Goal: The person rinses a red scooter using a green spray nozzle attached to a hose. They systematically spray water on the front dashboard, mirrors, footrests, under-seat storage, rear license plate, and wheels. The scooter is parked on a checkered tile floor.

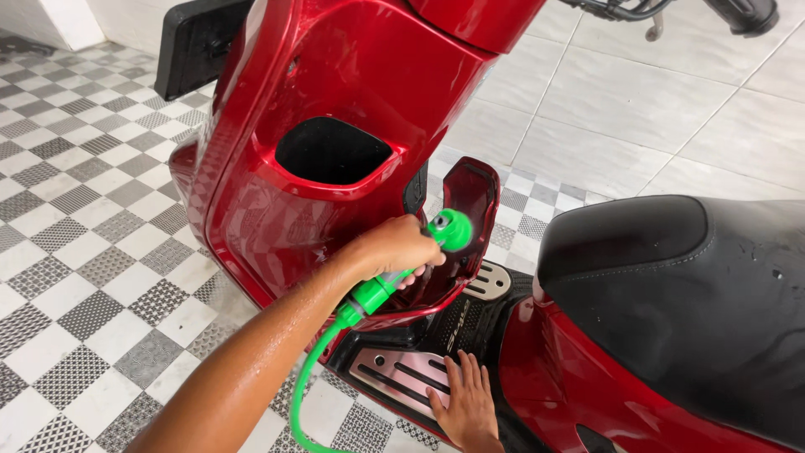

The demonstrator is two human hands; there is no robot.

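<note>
Green hose nozzle [449, 229] inside left hand [401, 246] fingers

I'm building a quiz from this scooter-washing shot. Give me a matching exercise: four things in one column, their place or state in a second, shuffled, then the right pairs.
Things
1. green hose nozzle
2. right hand
3. black seat
4. open storage pocket

Places or states
A. lies flat on the footboard
B. dark hollow in the red front panel
C. gripped in the left hand
D. at the right of the picture, wet with droplets

Pairs: 1-C, 2-A, 3-D, 4-B
</note>
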